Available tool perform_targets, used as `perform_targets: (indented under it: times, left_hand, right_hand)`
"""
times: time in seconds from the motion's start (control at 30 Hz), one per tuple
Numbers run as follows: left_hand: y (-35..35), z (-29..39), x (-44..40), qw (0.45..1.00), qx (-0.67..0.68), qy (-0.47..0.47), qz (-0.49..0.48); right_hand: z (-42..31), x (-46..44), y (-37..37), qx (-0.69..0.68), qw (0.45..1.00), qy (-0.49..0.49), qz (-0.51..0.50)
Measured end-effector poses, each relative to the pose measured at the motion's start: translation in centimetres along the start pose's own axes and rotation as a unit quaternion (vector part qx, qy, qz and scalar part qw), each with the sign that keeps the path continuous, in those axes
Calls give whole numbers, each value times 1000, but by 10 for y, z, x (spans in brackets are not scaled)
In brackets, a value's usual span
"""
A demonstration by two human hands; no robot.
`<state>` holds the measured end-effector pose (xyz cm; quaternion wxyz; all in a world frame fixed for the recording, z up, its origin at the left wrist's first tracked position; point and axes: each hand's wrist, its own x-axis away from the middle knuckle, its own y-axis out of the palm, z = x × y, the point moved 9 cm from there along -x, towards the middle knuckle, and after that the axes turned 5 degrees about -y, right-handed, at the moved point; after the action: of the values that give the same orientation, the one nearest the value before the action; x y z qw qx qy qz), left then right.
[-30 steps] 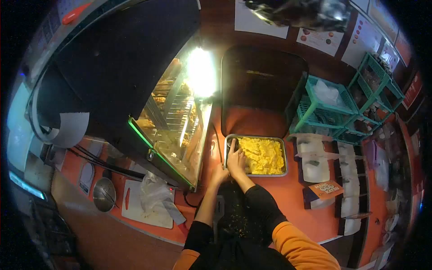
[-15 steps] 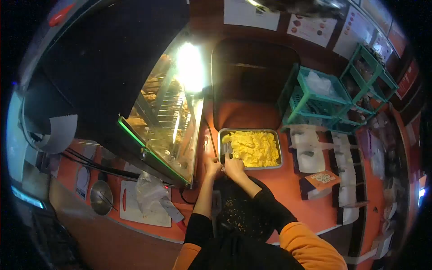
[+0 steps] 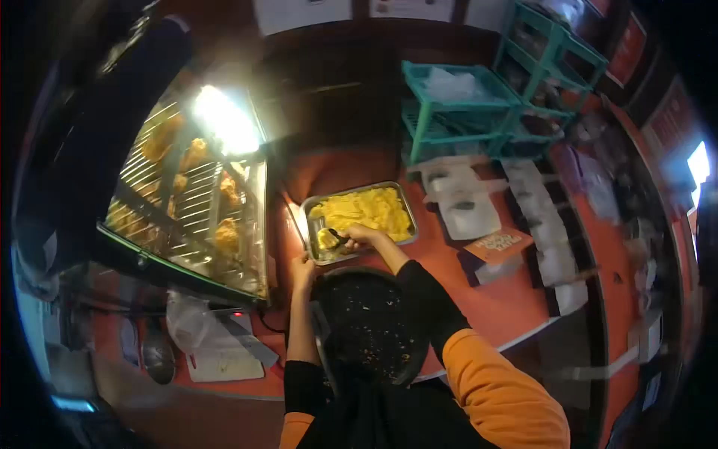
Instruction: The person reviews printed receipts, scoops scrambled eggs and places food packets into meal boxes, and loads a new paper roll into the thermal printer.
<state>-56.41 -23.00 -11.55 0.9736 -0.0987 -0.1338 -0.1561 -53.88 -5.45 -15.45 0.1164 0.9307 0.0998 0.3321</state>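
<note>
The person's right hand (image 3: 360, 235) is closed around the dark handle of a utensil (image 3: 339, 239), whose head sits at the left end of a metal tray (image 3: 336, 255) with a lump of yellow food (image 3: 374, 209) on or against it. The tray lies on the red-orange counter (image 3: 501, 303), just beyond a round black tub (image 3: 359, 329), and the yellow food fills most of it, thinning out toward the near left corner. The left hand (image 3: 303, 269) is at that same corner, its fingers curled close to the rim; whether they grip the metal or merely rest there cannot be told. Pale crumbs are scattered inside the tub, which stands between the person's forearms. To the left of the tray, a lit cabinet (image 3: 260, 209) holds browned pieces of food (image 3: 226, 236) on wire racks (its lamp (image 3: 228, 123) glares strongly). Near the cabinet's lower edge, a clear plastic bag (image 3: 191, 322) lies partly over a white cutting board (image 3: 224, 367). On the right are pale open containers (image 3: 464, 202), a box with an orange top (image 3: 499, 245), and, farther back, green plastic baskets (image 3: 456, 90).
</note>
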Motion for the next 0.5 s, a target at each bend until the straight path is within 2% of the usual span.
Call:
perform_targets:
  times: [0.03,0.07,0.1,0.17,0.2,0.23,0.3,0.33,0.4,0.43,0.47,0.5]
  left_hand:
    - [1,10,1,997,-7,65,47]
    - [-2,19,7,985,-100,92,105]
    - [-4,32,17,960,-192,119,163]
    - [-1,68,50,914,-273,113,278]
    - [0,70,51,896,-294,132,304]
    - [1,75,52,902,-288,121,298]
    - [2,81,57,898,-314,108,290]
    - [2,80,56,895,-338,78,280]
    - [6,85,56,874,-369,67,308]
    - [8,87,57,852,-400,55,334]
    - [14,92,58,852,-386,50,349]
    - [26,100,59,852,-385,46,352]
  right_hand:
    - [-7,14,-10,2,998,-4,60]
    - [-8,25,-11,-17,1000,-14,20]
    - [-24,61,4,-98,995,0,-2]
    - [-31,102,-24,-90,989,-105,53]
    - [-32,133,-25,-129,986,-91,59]
    - [-31,165,-32,-165,981,-75,66]
    - [-13,209,-78,-132,977,-50,157]
    - [-10,229,-93,-166,978,-75,100]
    - [-10,288,-154,-31,951,-76,299]
    - [1,282,-168,-27,951,-77,298]
    - [2,282,-207,233,856,-106,449]
    - [-6,292,-195,275,819,-105,492]
